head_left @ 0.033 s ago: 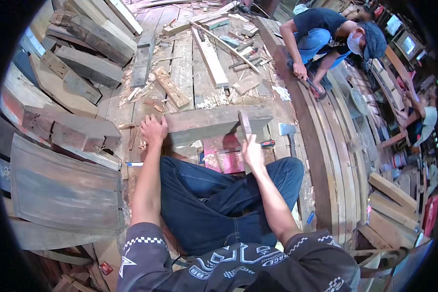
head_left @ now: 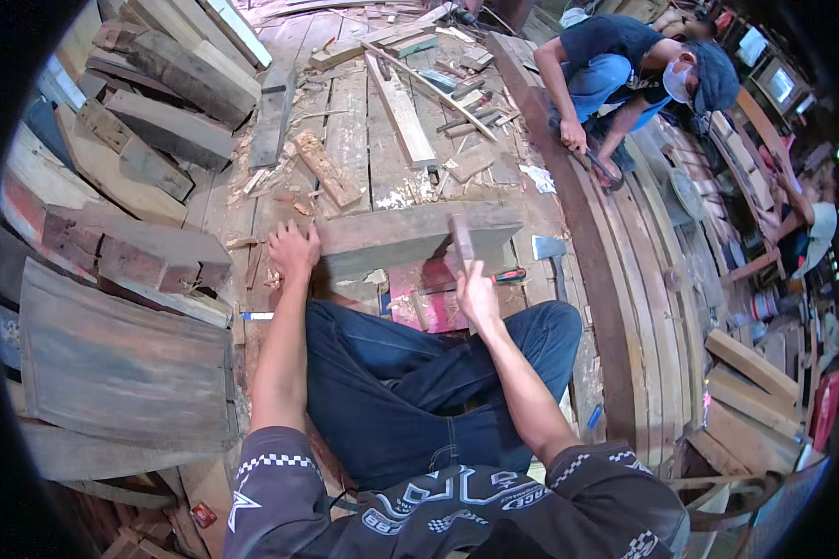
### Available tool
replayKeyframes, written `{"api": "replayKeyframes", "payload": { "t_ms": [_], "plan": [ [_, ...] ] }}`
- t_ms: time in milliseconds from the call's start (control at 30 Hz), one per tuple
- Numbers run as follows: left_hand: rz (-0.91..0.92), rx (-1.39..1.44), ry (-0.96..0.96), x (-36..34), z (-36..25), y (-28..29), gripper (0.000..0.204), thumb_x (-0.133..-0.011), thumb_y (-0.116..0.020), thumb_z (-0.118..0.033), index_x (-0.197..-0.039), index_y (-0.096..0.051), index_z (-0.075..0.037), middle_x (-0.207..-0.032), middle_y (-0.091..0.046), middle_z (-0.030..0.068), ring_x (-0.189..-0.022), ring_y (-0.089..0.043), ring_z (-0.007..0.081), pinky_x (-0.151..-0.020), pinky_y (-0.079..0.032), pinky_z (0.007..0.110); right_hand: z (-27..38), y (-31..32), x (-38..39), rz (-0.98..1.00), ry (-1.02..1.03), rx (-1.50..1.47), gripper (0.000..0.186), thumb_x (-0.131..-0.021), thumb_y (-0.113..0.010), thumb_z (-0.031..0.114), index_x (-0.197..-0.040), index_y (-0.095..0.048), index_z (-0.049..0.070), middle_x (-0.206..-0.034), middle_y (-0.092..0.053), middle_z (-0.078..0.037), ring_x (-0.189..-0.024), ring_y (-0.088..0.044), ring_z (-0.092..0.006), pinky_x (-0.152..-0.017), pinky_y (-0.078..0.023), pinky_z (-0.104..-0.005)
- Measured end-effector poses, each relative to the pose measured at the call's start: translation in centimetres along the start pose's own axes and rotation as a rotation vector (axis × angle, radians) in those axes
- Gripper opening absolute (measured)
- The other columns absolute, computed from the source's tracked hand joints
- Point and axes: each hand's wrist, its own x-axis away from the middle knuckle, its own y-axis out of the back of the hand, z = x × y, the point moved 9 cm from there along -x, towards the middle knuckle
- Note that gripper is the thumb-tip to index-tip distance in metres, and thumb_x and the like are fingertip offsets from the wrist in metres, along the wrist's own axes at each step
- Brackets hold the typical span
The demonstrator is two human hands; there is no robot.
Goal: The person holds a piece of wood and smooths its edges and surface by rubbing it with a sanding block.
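A thick grey-brown wooden beam [head_left: 382, 233] lies crosswise in front of my crossed legs. My left hand [head_left: 295, 250] holds its left end, fingers curled over the top. In my right hand [head_left: 476, 296] is a wooden mallet [head_left: 461, 238], closed in my fist and slightly blurred. The mallet's head is over the beam's right part; whether it touches the wood I cannot tell. Beside my right hand rests a tool with a red and dark handle [head_left: 508, 277]. Under the beam's near side shows a pink-red board [head_left: 429, 312].
A hatchet-like tool [head_left: 550, 248] lies right of the beam. Wood offcuts [head_left: 331, 168] and shavings litter the plank floor ahead. Stacked timbers [head_left: 163, 233] stand at left. Long beams [head_left: 615, 307] run along the right, where another person [head_left: 615, 74] crouches with a tool.
My right hand and the mallet have shifted slightly left and a little lower. My left hand and the beam stay in place.
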Motion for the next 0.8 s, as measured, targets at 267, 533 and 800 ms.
{"api": "replayKeyframes", "payload": {
  "t_ms": [267,533,800],
  "plan": [
    [0.045,0.004,0.033,0.0,0.0,0.0,0.056,-0.085,-0.051,-0.047,-0.119,-0.062,-0.003,-0.130,-0.054,0.0169,-0.120,-0.049,0.0378,-0.102,-0.037,0.049,-1.1,1.1,-0.6,-0.034,-0.127,-0.032,0.032,-0.096,-0.048,0.029,-0.111,-0.037,0.003,-0.075,-0.061,-0.035,-0.074,-0.061,-0.0537,-0.067,-0.047,-0.0628],
    [-0.023,-0.001,0.004,-0.1,0.5,0.1,0.053,-0.086,-0.051,-0.046,-0.115,-0.063,-0.004,-0.124,-0.057,0.0169,-0.113,-0.051,0.0363,-0.097,-0.039,0.049,-1.3,0.3,-0.5,-0.077,-0.055,0.010,0.032,-0.095,-0.051,0.028,-0.105,-0.037,0.001,-0.068,-0.060,-0.032,-0.069,-0.063,-0.0498,-0.061,-0.049,-0.0585],
    [0.014,-0.044,0.029,0.1,0.1,0.1,0.054,-0.086,-0.052,-0.047,-0.118,-0.063,-0.005,-0.122,-0.058,0.0150,-0.117,-0.051,0.0348,-0.098,-0.040,0.047,-1.4,0.3,-0.1,-0.020,-0.086,-0.027,0.033,-0.096,-0.048,0.029,-0.108,-0.036,0.001,-0.073,-0.061,-0.035,-0.072,-0.061,-0.0525,-0.064,-0.047,-0.0620]
  ]
}}
